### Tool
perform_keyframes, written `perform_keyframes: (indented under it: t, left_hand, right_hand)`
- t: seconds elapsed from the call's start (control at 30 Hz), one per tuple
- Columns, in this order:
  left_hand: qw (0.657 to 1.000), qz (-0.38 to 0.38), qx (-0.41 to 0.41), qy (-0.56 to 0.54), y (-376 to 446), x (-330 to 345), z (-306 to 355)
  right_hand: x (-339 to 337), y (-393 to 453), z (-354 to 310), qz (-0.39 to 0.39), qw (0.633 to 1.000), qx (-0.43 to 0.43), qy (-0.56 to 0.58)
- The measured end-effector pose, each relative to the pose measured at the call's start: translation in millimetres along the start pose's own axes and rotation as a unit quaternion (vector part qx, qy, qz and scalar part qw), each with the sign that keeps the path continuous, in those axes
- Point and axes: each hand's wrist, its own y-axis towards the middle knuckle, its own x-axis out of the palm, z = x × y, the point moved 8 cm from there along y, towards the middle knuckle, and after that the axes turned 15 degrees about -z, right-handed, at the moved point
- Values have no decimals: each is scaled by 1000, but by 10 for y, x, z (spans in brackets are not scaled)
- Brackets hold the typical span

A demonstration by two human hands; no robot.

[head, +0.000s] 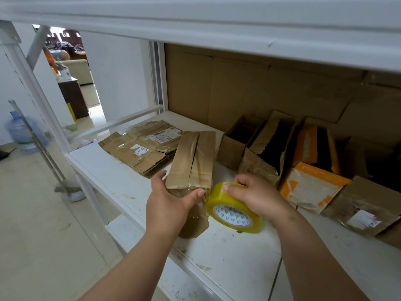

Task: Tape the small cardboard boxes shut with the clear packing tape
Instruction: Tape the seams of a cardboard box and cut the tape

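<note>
Nearest, the left hand [167, 198] grasps the near end of a small cardboard box [192, 164] on the white shelf [121, 177]; the right hand [252, 195] grips the clear tape roll [233, 210] just beside it. Taping seems about to start: next, draw tape along the centre seam.

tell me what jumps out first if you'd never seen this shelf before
The yellowish roll of tape near the shelf's front edge stands out, gripped by the right hand right beside the worn brown cardboard box that the left hand holds by its near end. Behind them, open boxes line the back, one of them an orange and white box on the right, and a stack of flattened cartons lies to the left.
</note>
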Motion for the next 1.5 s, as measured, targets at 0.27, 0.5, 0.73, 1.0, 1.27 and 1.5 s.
perform_keyframes:
  t: [0.27, 0.5, 0.73, 1.0, 1.27, 1.5]
  left_hand:
    - [996, -38, 46, -69, 218, -383, 94]
    - [981, -165, 85, -54, 437, -813, 132]
    - [972, -193, 108, -75, 754, -1341, 83]
    - [940, -313, 101, -88, 799, -1160, -15]
    - [927, -337, 60, -154, 769, -872, -328]
    - [949, -298, 106, -17, 787, -931, -358]
  right_hand:
    - [184, -115, -205, -28, 986, -64, 150]
    - [664, -87, -471, -95, 957, -108, 253]
    - [996, 9, -897, -56, 937, -147, 311]
    - [1230, -253, -912, 7, 940, -108, 323]
    - [1510, -359, -850, 80, 936, -47, 341]
    - [1617, -215, -906, 119, 936, -21, 332]
